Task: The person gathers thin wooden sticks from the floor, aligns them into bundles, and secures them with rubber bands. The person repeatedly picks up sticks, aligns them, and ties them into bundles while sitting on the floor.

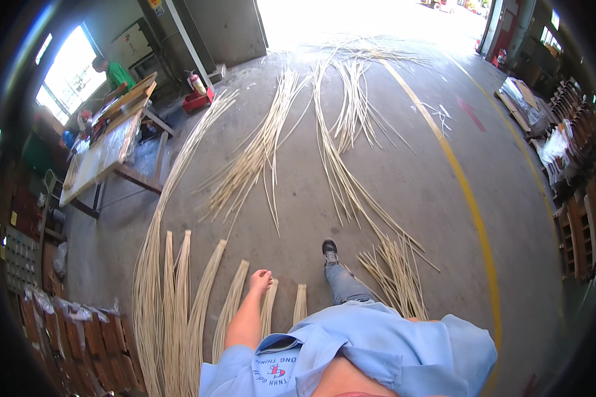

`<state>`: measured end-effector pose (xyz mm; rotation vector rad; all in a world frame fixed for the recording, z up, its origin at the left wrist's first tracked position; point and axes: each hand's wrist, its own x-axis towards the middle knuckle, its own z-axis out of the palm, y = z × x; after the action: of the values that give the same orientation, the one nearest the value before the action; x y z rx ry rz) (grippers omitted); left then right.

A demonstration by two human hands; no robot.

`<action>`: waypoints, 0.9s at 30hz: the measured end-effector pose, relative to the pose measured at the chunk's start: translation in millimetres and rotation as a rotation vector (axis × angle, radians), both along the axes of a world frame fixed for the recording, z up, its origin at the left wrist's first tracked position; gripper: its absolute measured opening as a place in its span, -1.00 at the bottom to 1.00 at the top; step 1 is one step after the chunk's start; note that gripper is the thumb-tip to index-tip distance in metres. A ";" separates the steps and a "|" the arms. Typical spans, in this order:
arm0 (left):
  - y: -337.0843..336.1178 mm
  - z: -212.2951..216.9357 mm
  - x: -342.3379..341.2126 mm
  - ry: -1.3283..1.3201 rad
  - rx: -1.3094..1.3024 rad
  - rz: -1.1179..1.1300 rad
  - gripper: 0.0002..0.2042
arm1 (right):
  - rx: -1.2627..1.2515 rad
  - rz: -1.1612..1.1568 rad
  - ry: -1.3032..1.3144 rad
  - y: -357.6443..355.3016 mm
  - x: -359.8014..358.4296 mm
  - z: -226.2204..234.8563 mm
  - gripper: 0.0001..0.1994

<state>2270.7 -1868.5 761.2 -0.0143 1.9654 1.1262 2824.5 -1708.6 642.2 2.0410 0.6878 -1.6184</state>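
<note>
My left hand (261,281) hangs in front of me with its fingers curled in, and nothing shows in it. Below it on the floor lies a pale bundle of cane strips (269,306); the hand appears apart from it. More tied cane bundles (205,291) lie in a row to the left, their square-cut ends pointing away from me. Another short bundle (300,301) lies to the hand's right. Of my right hand only a sliver of skin (417,319) shows past my blue shirt, near a loose fan of strips (397,274); its fingers are hidden.
Long loose strips (265,139) spread over the concrete floor toward the bright doorway. A worktable (106,165) stands at the left, with a person in green (118,74) behind it. A fire extinguisher (197,83) sits in a red tray. Stacked wooden parts (573,159) line the right side.
</note>
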 end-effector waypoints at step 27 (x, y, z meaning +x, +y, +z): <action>553.1 -46.1 -615.6 -0.251 -0.091 -0.054 -0.82 | 0.396 0.230 0.125 686.2 -766.0 14.0 -0.69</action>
<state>1655.0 -1315.3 715.1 -0.1437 1.7802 0.9503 2058.5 -1022.5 656.1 2.0344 1.3267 -1.5789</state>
